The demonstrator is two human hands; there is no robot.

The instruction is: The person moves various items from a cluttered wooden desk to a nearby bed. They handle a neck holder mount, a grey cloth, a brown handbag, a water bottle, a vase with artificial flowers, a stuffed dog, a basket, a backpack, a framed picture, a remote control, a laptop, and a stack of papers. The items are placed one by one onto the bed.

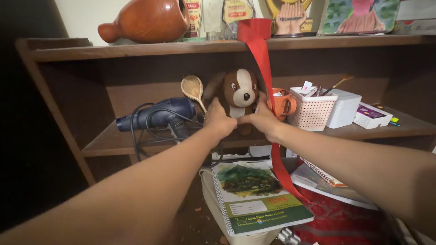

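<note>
Gripping the brown-and-white plush dog (239,93) from both sides, the left hand (219,120) and right hand (262,120) had fingers clamped on its body. It sat on the middle shelf (109,143), between a blue hair dryer (156,115) on the left and an orange mug (284,103) on the right; a red ribbon (265,77) hung just beside it.

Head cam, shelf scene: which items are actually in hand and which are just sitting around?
In hand:
- plush dog, gripped from both sides by left hand and right hand

Lying about:
- red ribbon hanging beside the dog
- hair dryer
- wooden spoon
- orange mug
- pink basket
- spiral notebook
- clay pot
</note>
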